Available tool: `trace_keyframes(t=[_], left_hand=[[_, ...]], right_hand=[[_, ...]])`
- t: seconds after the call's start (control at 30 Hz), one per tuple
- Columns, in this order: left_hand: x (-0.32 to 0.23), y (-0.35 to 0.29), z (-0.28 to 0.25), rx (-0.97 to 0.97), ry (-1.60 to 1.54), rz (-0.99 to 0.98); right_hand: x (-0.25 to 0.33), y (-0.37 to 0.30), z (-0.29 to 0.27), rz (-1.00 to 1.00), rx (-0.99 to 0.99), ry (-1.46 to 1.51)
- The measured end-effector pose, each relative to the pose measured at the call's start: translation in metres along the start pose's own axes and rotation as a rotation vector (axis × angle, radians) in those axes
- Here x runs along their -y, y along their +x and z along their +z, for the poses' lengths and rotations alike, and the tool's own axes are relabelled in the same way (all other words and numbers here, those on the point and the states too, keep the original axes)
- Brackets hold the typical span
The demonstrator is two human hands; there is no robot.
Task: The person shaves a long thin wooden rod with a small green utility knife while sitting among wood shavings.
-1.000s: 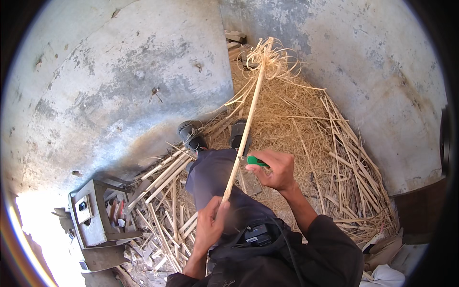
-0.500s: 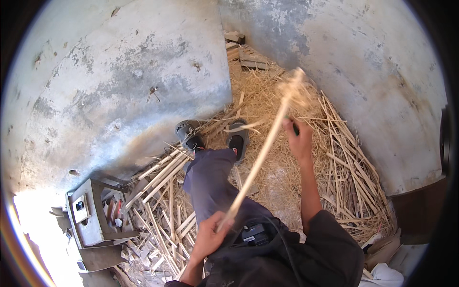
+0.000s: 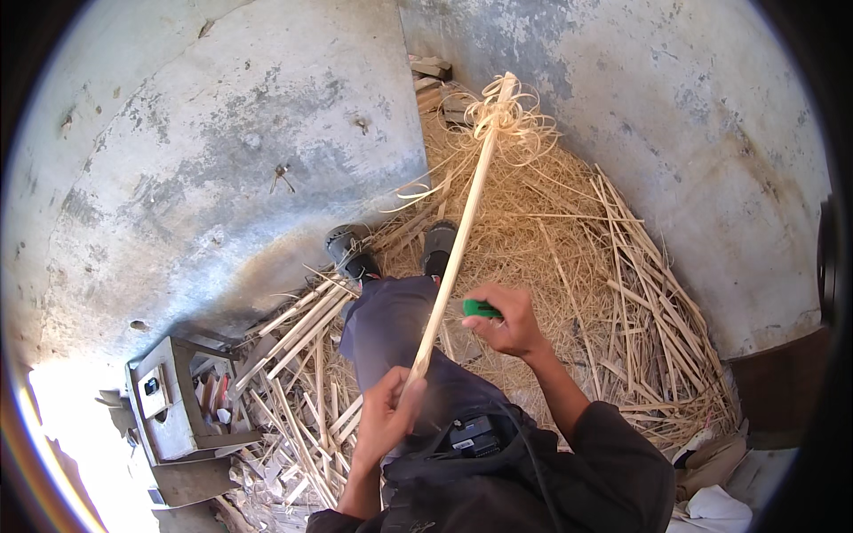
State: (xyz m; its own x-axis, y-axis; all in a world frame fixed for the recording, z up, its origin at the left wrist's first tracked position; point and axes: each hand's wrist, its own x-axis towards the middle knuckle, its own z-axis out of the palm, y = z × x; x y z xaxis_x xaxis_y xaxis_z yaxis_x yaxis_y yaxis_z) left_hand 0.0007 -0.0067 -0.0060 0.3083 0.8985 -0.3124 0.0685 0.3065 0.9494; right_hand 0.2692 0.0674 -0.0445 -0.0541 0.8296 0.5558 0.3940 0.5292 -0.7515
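Note:
My left hand [image 3: 387,416] is closed around the lower end of a long pale wooden stick [image 3: 466,224], which slants up and away past my knee. Thin curled shavings [image 3: 508,120] bunch around its far end and still seem attached there. To the right of the stick, my right hand [image 3: 510,323] is closed on a small green-handled tool [image 3: 481,308]. A gap separates this tool from the stick. Whatever blade it has cannot be made out.
Fine shavings [image 3: 533,213] cover the floor ahead of my shoes [image 3: 348,249]. Split sticks [image 3: 662,329] lie heaped along the right wall, and more sticks [image 3: 298,338] lie at the left. Beside those stands a grey wooden stool [image 3: 169,400] with things inside. Worn walls [image 3: 267,107] close in the far side.
My right hand has drawn back toward me with the green-handled tool. The stick's far end has swung up and leftward, and its curls show sharply now. My left hand keeps its grip.

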Motion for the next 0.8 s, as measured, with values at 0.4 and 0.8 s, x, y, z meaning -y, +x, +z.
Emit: trace_keyframes(t=[0.4,0.8], left_hand=[[-0.008,0.001,0.0,0.039,0.019,0.008],[-0.008,-0.001,0.001,0.008,0.067,0.044]], right_hand=[[0.014,0.003,0.003,-0.058,-0.001,-0.083],[0.025,0.01,-0.004,-0.012,-0.036,-0.112]])
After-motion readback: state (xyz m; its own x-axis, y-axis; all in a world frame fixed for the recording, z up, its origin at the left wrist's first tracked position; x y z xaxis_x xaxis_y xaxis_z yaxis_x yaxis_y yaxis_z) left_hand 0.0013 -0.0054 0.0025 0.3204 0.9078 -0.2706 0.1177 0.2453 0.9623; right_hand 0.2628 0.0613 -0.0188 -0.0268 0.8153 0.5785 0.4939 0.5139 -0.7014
